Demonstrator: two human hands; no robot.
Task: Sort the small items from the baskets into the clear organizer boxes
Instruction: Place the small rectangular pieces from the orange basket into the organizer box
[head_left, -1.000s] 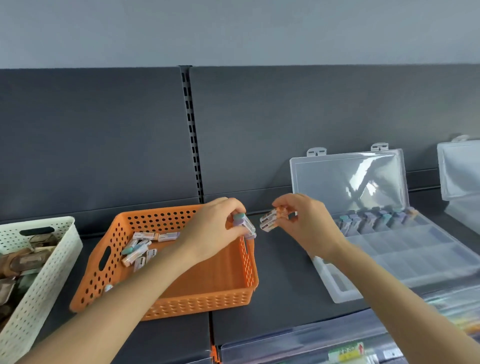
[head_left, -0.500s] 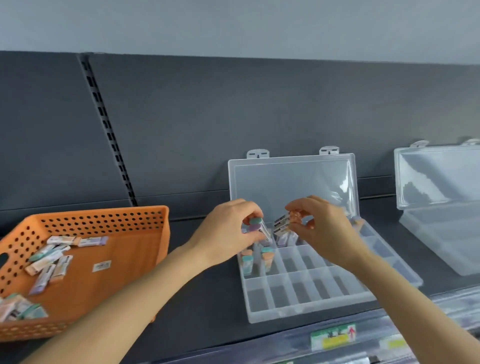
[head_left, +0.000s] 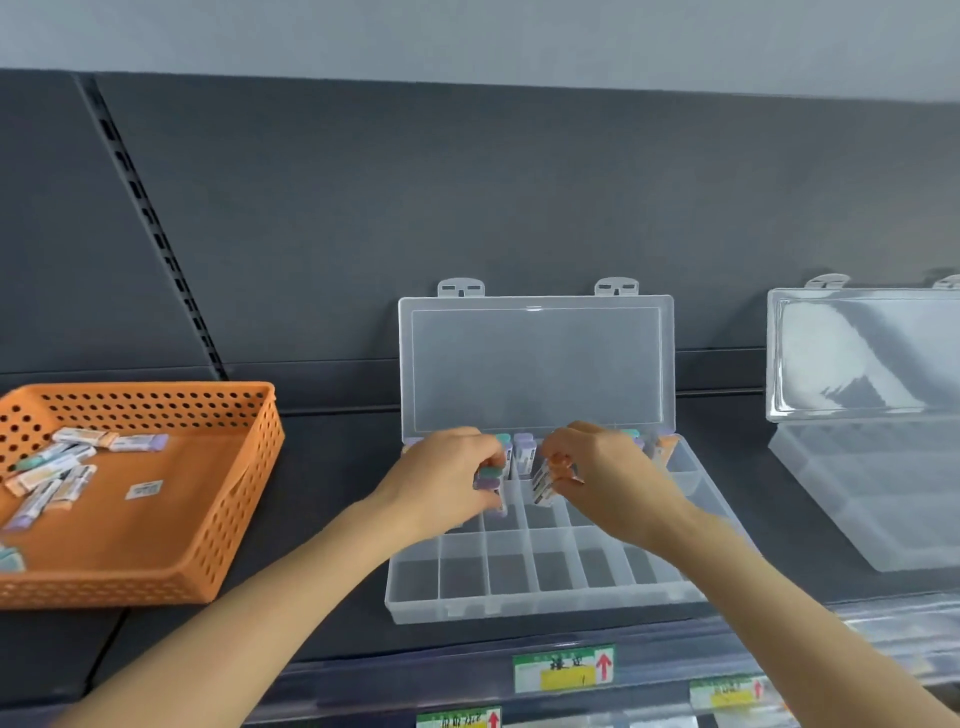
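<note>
Orange basket (head_left: 248, 493) cut off left.

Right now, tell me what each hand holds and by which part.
Left hand pinches teal- and purple-capped items near their capped ends. Right hand pinches orange-capped items at the cap end, with the labelled bodies sticking out free.

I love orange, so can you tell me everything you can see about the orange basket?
The orange basket looks like plastic, shallow, with rows of round holes in its walls and a plain floor. It sits flat on the dark shelf, left of the open clear box and apart from it. Its left end is cut off by the picture. Small packets lie loose in its far left part, and a white label lies on its floor. No hand touches it.
</note>
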